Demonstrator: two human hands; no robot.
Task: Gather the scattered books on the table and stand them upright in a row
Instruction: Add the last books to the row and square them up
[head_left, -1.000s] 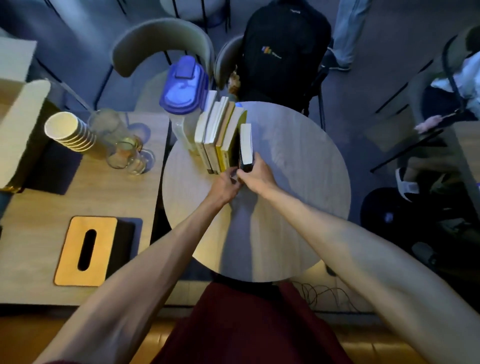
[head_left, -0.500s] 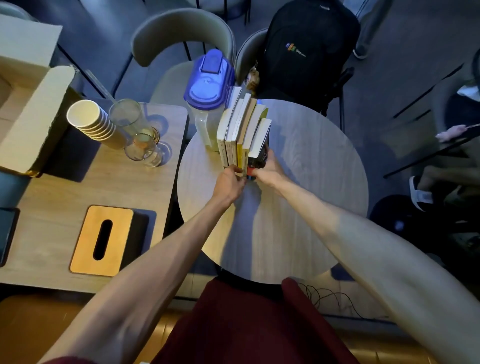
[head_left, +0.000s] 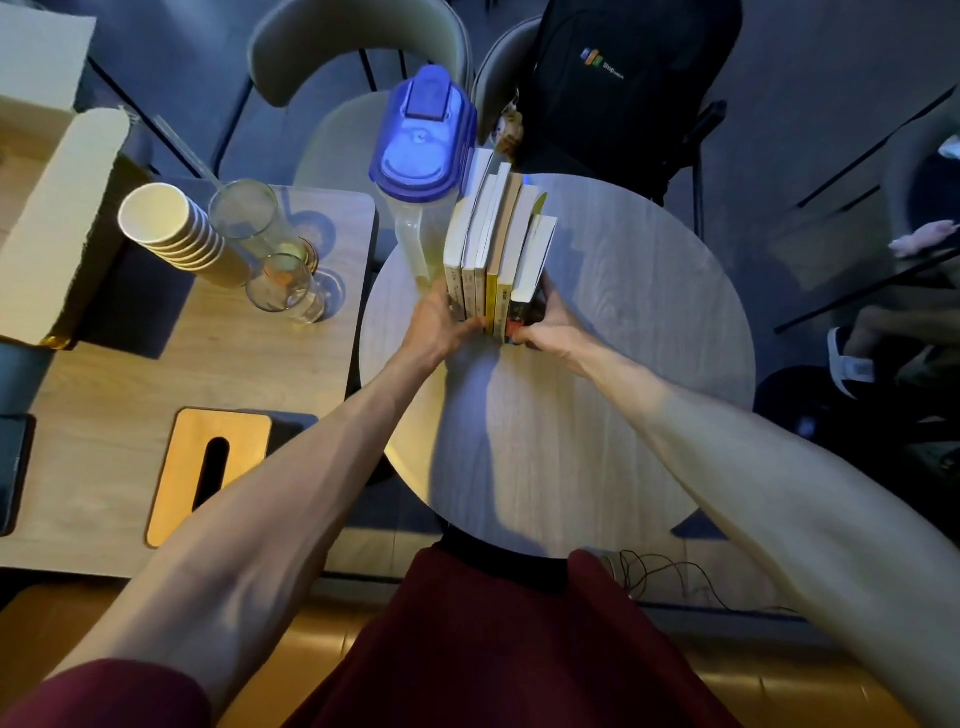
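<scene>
Six books (head_left: 493, 244), as far as the spines can be counted, stand upright in one row at the far left of the round table (head_left: 623, 338). The row's left end is beside the blue-lidded pitcher (head_left: 423, 140); whether it touches cannot be told. Change noted: a second ago the dark-spined book (head_left: 535, 254) stood alone with a clear gap between it and the others; half a second ago it was tipped in against them; now it sits flush against the yellow-spined neighbour, forming the right end of the row. The left hand (head_left: 444, 322) cups the left end, fingers along the outer cover and thumb at the spines. The right hand (head_left: 550, 327) grips the dark-spined book, fingers round its outer cover and thumb low on the spine, so the row is squeezed between both hands. Judgement: no loose books show elsewhere on the table, so gathering looks finished and only squaring and release remain. Risk: the tops lean slightly left toward the pitcher, so the row may tip or fan open once the squeeze is let go; easing off one hand at a time seems wise. Paper cups (head_left: 171, 228) and glasses (head_left: 283, 283) stand on the adjoining table, well apart.
</scene>
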